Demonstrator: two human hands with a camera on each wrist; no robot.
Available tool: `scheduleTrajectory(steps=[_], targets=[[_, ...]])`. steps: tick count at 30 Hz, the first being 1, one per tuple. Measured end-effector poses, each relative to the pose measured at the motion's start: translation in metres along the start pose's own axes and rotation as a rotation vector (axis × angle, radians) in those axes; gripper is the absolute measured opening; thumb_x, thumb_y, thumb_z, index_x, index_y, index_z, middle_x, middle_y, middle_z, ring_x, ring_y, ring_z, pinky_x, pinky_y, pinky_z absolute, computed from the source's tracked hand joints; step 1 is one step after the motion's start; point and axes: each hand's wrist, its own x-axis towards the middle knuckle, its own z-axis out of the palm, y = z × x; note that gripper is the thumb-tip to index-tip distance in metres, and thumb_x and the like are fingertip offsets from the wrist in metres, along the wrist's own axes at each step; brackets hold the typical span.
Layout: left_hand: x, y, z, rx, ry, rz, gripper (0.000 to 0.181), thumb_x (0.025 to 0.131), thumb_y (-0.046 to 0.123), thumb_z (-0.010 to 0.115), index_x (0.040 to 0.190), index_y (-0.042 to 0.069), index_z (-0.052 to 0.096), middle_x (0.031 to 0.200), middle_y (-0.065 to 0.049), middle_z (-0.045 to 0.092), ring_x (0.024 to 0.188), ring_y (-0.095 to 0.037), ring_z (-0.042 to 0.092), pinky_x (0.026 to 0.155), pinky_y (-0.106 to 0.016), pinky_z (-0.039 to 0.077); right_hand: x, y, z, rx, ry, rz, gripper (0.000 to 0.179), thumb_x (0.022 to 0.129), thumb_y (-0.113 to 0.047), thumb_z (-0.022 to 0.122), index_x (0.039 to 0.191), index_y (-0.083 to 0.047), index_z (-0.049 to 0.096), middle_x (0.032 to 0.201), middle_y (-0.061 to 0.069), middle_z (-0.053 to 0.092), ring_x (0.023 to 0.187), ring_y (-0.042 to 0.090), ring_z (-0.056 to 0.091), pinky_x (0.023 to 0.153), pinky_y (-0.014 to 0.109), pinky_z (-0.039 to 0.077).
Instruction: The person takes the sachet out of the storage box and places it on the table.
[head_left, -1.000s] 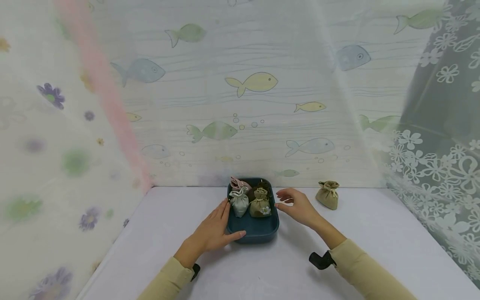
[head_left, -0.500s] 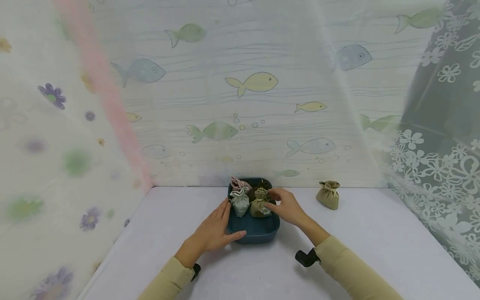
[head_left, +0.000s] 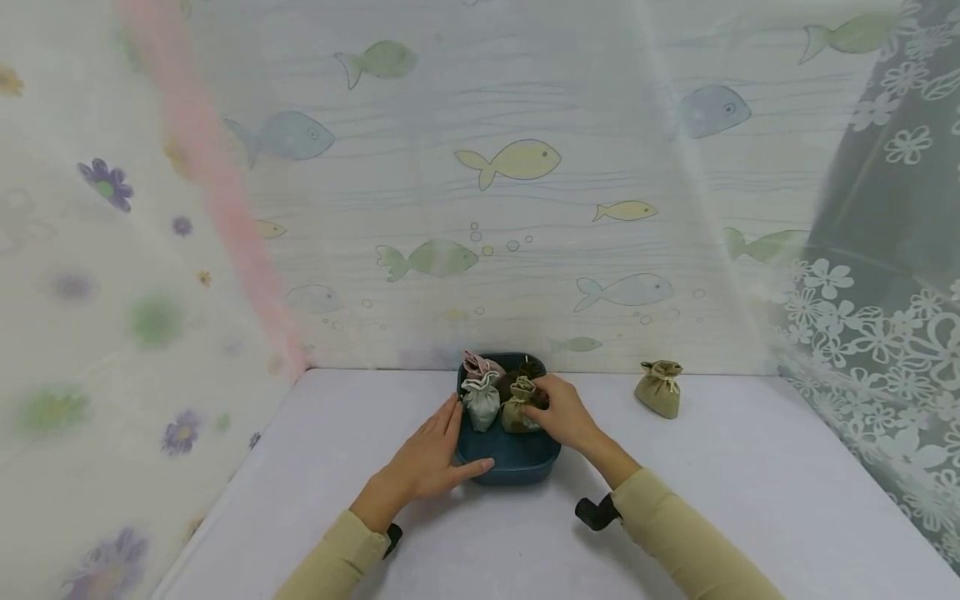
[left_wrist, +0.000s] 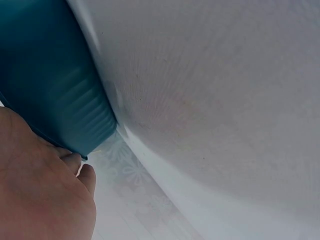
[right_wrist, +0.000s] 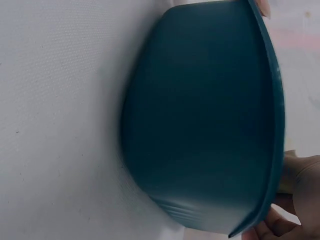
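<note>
A dark teal plastic bin stands on the table, holding several small drawstring pouches. My left hand rests along its left rim, fingers straight and thumb over the near left edge. In the left wrist view this hand lies at the bin's rim. Inside, at the bin's right side, my right hand pinches an olive drawstring pouch, covering part of it. Beyond the rim in the right wrist view, olive cloth shows at the hand. Left of it sits a pale grey-green pouch.
Behind these, a pink pouch and a dark brown pouch lie at the bin's far end. Another olive pouch stands on the white table to the right. A fish-print curtain hangs at the back edge.
My right hand has moved left from outside the bin's right rim onto the olive pouch and now pinches it. The left hand stays at the left rim.
</note>
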Motion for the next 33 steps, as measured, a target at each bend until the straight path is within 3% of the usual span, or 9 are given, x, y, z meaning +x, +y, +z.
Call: scheduleTrajectory(steps=[8,17,29,33], targets=[[0.0,0.001,-0.001,0.001,0.0,-0.009,0.118,0.088,0.089,0.036,0.164,0.002,0.012,0.172,-0.014,0.005,0.157,-0.028,0.012,0.124,-0.049,0.023,0.002,0.006,0.007,-0.005,0.035,0.001,0.016,0.086,-0.004,0.081,0.099,-0.002,0.072,0.092,0.006,0.063,0.077,0.017,0.052,0.067,0.03,0.045],[-0.001,0.002,-0.002,-0.001,-0.002,-0.006,0.118,0.088,0.089,0.036,0.164,0.002,0.012,0.172,-0.014,0.005,0.157,-0.029,0.013,0.124,-0.048,0.024,0.0,0.005,0.003,0.046,0.044,-0.003,0.016,0.088,-0.004,0.078,0.103,-0.005,0.073,0.094,0.005,0.064,0.081,0.015,0.056,0.071,0.031,0.05],[-0.002,0.002,-0.002,-0.002,-0.004,-0.006,0.117,0.088,0.089,0.036,0.164,0.002,0.012,0.172,-0.013,0.004,0.157,-0.028,0.013,0.124,-0.048,0.023,-0.004,-0.011,-0.026,0.053,0.062,-0.061,0.01,0.092,-0.006,0.075,0.101,-0.003,0.071,0.096,0.009,0.067,0.09,0.026,0.065,0.084,0.049,0.056],[-0.002,0.002,-0.003,-0.006,-0.005,-0.005,0.117,0.089,0.088,0.037,0.164,0.002,0.011,0.172,-0.013,0.004,0.157,-0.028,0.012,0.125,-0.048,0.022,-0.005,-0.013,-0.037,0.057,0.061,-0.026,0.014,0.093,-0.009,0.075,0.106,-0.005,0.071,0.101,0.009,0.068,0.095,0.028,0.066,0.084,0.048,0.056]])
